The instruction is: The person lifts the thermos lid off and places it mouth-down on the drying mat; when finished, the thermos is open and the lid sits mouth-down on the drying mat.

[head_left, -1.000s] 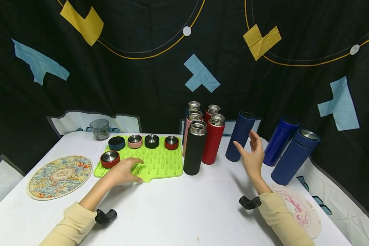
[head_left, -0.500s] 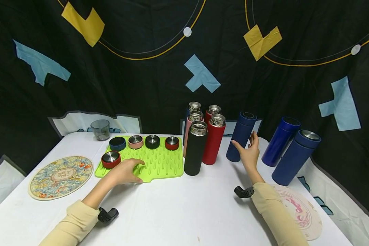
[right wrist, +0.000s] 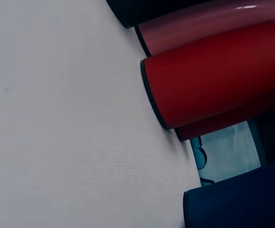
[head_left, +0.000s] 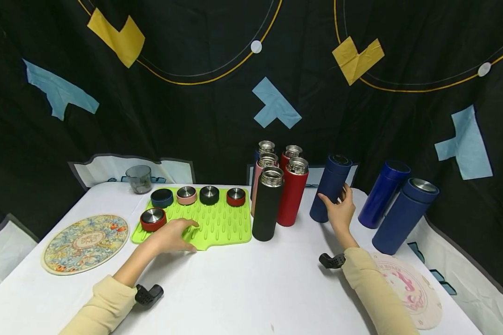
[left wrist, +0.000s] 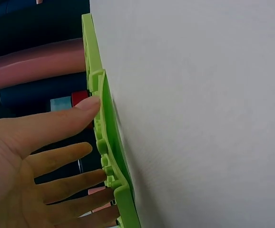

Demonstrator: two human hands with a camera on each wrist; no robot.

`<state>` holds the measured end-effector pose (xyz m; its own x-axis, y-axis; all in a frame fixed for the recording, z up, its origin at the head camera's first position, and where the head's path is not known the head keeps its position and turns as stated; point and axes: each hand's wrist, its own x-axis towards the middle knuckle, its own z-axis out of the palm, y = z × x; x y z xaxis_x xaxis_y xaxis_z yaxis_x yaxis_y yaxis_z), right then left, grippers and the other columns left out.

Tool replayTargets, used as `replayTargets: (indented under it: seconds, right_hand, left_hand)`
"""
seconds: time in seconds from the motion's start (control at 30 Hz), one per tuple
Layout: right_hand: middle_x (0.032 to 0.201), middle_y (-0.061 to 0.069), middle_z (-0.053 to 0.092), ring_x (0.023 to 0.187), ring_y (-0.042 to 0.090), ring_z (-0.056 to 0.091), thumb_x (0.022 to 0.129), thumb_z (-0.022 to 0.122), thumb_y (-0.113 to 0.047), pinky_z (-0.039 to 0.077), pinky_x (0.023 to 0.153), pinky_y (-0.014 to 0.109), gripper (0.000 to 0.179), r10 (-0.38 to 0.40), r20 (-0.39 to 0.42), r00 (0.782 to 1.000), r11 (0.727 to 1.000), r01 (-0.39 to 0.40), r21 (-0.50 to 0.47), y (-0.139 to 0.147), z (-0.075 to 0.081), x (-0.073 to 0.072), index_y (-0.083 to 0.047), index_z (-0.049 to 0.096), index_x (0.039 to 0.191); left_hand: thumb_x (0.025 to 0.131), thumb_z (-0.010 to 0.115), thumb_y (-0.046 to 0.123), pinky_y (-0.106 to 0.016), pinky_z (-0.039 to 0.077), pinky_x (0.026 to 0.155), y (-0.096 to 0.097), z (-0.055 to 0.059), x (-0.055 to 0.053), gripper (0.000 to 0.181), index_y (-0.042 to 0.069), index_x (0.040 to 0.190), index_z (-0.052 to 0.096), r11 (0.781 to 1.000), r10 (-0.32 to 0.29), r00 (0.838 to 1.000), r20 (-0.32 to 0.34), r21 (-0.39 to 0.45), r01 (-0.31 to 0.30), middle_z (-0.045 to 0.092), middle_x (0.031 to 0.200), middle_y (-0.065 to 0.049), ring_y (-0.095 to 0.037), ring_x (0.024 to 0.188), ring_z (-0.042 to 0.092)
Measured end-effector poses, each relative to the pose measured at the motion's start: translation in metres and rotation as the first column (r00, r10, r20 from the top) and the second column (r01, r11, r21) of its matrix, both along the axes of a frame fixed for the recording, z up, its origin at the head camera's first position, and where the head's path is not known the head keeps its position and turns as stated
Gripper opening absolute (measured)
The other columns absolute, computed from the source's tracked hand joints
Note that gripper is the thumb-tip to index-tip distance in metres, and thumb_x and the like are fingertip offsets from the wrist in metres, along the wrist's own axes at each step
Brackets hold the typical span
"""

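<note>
In the head view my left hand (head_left: 173, 236) lies at the front of the lime-green mat (head_left: 218, 221), fingers spread. The left wrist view puts the thumb tip right at the mat's edge (left wrist: 116, 142). Thermos lids stand on the mat: a red lid (head_left: 152, 220) nearest this hand, then a dark blue lid (head_left: 161, 197), a pink lid (head_left: 186, 196), a black lid (head_left: 209, 195) and another red lid (head_left: 236, 197). My right hand (head_left: 340, 211) grips a lidded navy thermos (head_left: 330, 188) upright, thumb on its left front, fingers at its right side; part of them is hidden behind it.
Lidless thermoses, including a black thermos (head_left: 268, 204) and a red thermos (head_left: 292, 197), cluster mid-table. Two more blue thermoses, one bright (head_left: 384, 194) and one navy (head_left: 404, 216), stand right. A patterned round mat (head_left: 85, 244), pink-printed round mat (head_left: 411, 293) and cup (head_left: 139, 179) lie about.
My right hand has moved slightly left and closed in on the navy thermos, its thumb now against the body. My left hand stays at the green mat. The head view has shifted slightly.
</note>
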<state>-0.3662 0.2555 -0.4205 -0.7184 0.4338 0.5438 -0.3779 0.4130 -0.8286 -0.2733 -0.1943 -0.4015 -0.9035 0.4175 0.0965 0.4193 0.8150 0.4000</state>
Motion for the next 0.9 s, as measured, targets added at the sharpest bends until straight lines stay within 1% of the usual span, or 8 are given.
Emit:
replayTargets:
  seconds: [0.13,0.2,0.37,0.43,0.57,0.73,0.83,0.9]
  right_hand:
    - [0.135,0.026,0.051,0.123,0.038,0.051,0.075,0.084,-0.013,0.043,0.099,0.052,0.079,0.038,-0.018,0.999,0.999,-0.037,0.015,-0.001,0.0,0.008,0.002,0.042,0.139]
    - [0.134,0.026,0.052,0.122,0.038,0.052,0.074,0.085,-0.013,0.044,0.098,0.052,0.079,0.058,-0.022,0.998,0.998,-0.057,0.034,0.0,0.0,0.013,0.001,0.042,0.139]
    - [0.134,0.024,0.053,0.121,0.036,0.054,0.072,0.086,-0.013,0.046,0.096,0.05,0.081,0.1,-0.012,0.995,0.992,-0.099,0.083,0.003,0.0,0.031,-0.001,0.043,0.14]
    - [0.135,0.023,0.053,0.122,0.035,0.053,0.072,0.086,-0.014,0.046,0.096,0.049,0.082,0.125,-0.001,0.992,0.988,-0.124,0.096,0.003,0.002,0.041,-0.002,0.042,0.141]
    - [0.135,0.021,0.053,0.121,0.033,0.054,0.073,0.086,-0.015,0.047,0.095,0.048,0.082,0.169,0.028,0.985,0.977,-0.171,0.125,0.003,0.008,0.061,-0.004,0.042,0.142]
    - [0.133,0.02,0.055,0.119,0.034,0.056,0.073,0.086,-0.015,0.049,0.093,0.047,0.082,0.209,0.071,0.975,0.962,-0.218,0.166,-0.002,0.02,0.09,-0.005,0.042,0.143]
    - [0.133,0.018,0.056,0.117,0.033,0.057,0.074,0.085,-0.016,0.051,0.091,0.041,0.081,0.241,0.094,0.966,0.947,-0.256,0.195,-0.007,0.027,0.106,-0.006,0.043,0.142]
    - [0.132,0.016,0.057,0.117,0.031,0.058,0.073,0.086,-0.016,0.052,0.09,0.032,0.081,0.268,0.101,0.958,0.936,-0.284,0.21,-0.011,0.03,0.114,-0.007,0.044,0.141]
  left_hand:
    - [0.07,0.086,0.02,-0.055,0.042,0.098,-0.002,0.004,0.005,0.061,-0.003,0.121,0.061,0.999,-0.032,0.999,-0.007,0.019,0.032,0.061,0.121,-0.022,-0.042,0.117,0.052]
    - [0.072,0.085,0.02,-0.055,0.042,0.099,-0.003,0.008,0.009,0.06,-0.001,0.122,0.06,0.998,-0.06,0.998,-0.022,0.028,0.061,0.06,0.123,-0.021,-0.042,0.118,0.052]
    - [0.074,0.084,0.021,-0.054,0.043,0.099,-0.001,0.02,0.015,0.061,0.002,0.126,0.059,0.988,-0.147,0.986,-0.074,0.036,0.15,0.059,0.126,-0.018,-0.04,0.12,0.051]
    - [0.075,0.084,0.021,-0.052,0.044,0.098,0.003,0.025,0.017,0.06,0.003,0.127,0.059,0.984,-0.167,0.982,-0.09,0.045,0.172,0.059,0.126,-0.016,-0.037,0.119,0.052]
    - [0.075,0.083,0.021,-0.048,0.047,0.097,0.014,0.036,0.024,0.061,0.007,0.129,0.058,0.979,-0.182,0.976,-0.117,0.076,0.192,0.059,0.128,-0.012,-0.032,0.118,0.053]
    - [0.076,0.083,0.023,-0.045,0.048,0.097,0.032,0.052,0.034,0.066,0.011,0.134,0.055,0.973,-0.183,0.97,-0.16,0.114,0.203,0.054,0.135,-0.009,-0.029,0.124,0.05]
    - [0.076,0.083,0.024,-0.044,0.049,0.095,0.044,0.061,0.041,0.068,0.013,0.136,0.053,0.967,-0.185,0.965,-0.187,0.142,0.212,0.052,0.138,-0.01,-0.029,0.126,0.049]
    - [0.076,0.083,0.024,-0.045,0.049,0.095,0.051,0.067,0.045,0.069,0.015,0.137,0.053,0.961,-0.188,0.96,-0.208,0.164,0.224,0.051,0.139,-0.009,-0.029,0.127,0.048]
